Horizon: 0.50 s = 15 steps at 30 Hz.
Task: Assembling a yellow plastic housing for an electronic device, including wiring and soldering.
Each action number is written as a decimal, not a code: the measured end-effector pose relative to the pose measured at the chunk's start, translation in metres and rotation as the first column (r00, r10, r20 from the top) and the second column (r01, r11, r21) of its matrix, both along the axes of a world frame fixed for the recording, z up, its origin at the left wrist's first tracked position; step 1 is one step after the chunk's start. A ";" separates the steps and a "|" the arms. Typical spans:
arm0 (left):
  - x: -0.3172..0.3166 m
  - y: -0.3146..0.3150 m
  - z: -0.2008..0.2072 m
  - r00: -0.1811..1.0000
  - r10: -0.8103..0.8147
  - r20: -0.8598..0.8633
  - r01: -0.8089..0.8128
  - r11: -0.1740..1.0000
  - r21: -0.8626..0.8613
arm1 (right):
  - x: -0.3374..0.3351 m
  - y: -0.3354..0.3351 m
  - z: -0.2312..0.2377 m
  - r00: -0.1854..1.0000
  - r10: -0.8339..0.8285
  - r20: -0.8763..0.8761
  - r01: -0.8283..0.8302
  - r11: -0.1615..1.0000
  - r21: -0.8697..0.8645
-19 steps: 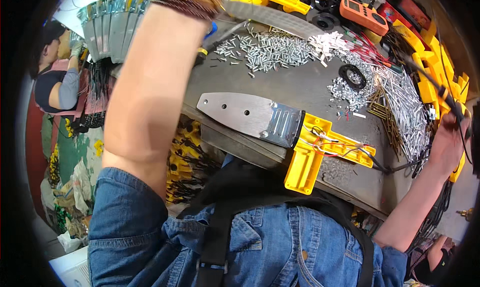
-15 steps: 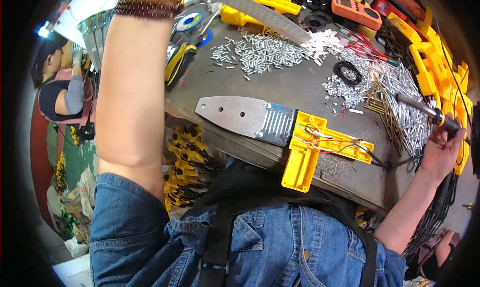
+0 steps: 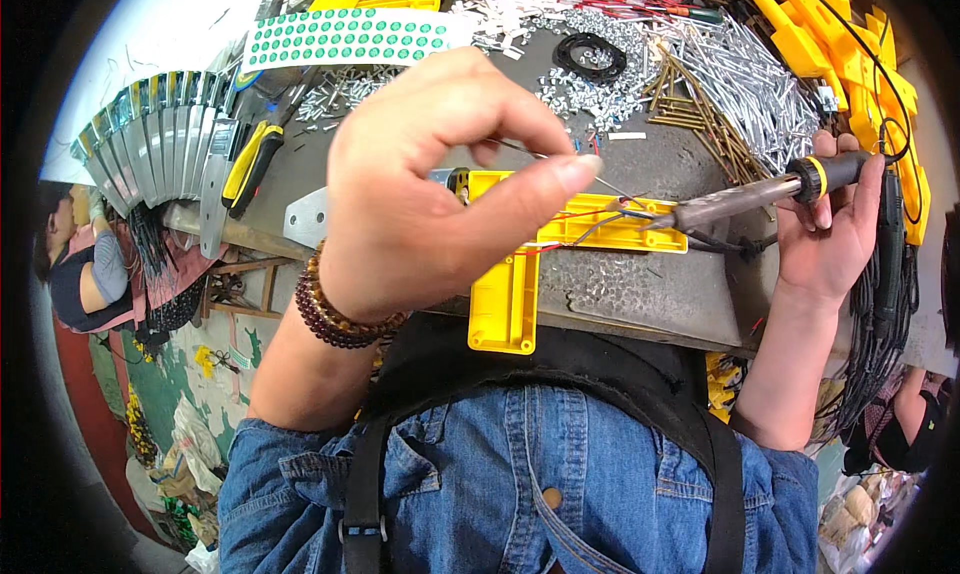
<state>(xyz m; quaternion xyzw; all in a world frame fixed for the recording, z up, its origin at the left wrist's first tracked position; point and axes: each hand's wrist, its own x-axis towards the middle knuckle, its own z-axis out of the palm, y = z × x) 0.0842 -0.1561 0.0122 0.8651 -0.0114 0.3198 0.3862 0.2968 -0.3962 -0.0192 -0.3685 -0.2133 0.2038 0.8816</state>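
My left hand (image 3: 430, 184), a beaded bracelet at its wrist, pinches a thin grey solder wire (image 3: 615, 187) between thumb and forefinger. It hovers above a T-shaped yellow plastic housing (image 3: 503, 314) and hides part of it. My right hand (image 3: 830, 224) is closed around the dark handle of a soldering iron (image 3: 740, 200). The iron points left, its tip at the wire ends over the housing's right arm. Thin red, white and dark wires (image 3: 590, 217) run inside the open housing. A flat metal blade (image 3: 305, 218) shows left of my left hand, largely covered by it.
Small metal sleeves (image 3: 600, 99), long silver pins (image 3: 745, 99) and brass rods (image 3: 690, 104) lie across the bench. A sheet of green round stickers (image 3: 350, 36), a yellow-black cutter (image 3: 250, 169) and fanned metal blades (image 3: 160, 134) are at left. Yellow housings (image 3: 800, 34) pile at far right. Another person (image 3: 85, 264) sits far left.
My left hand has come back from the far side of the bench, now with solder wire. My right hand has brought the soldering iron leftward to the wires. The view has shifted.
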 end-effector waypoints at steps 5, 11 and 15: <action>-0.004 0.002 0.000 0.998 0.052 -0.022 -0.050 0.997 0.064 | -0.008 0.005 0.001 0.992 -0.104 0.073 0.106 0.994 -0.027; 0.003 -0.001 -0.002 0.994 0.109 0.014 -0.110 0.987 0.115 | -0.001 -0.001 0.000 0.995 -0.088 0.055 0.088 0.996 0.013; 0.005 0.000 -0.004 0.995 0.091 0.038 -0.094 0.991 0.099 | -0.005 0.001 -0.001 0.993 -0.101 0.059 0.101 0.995 0.013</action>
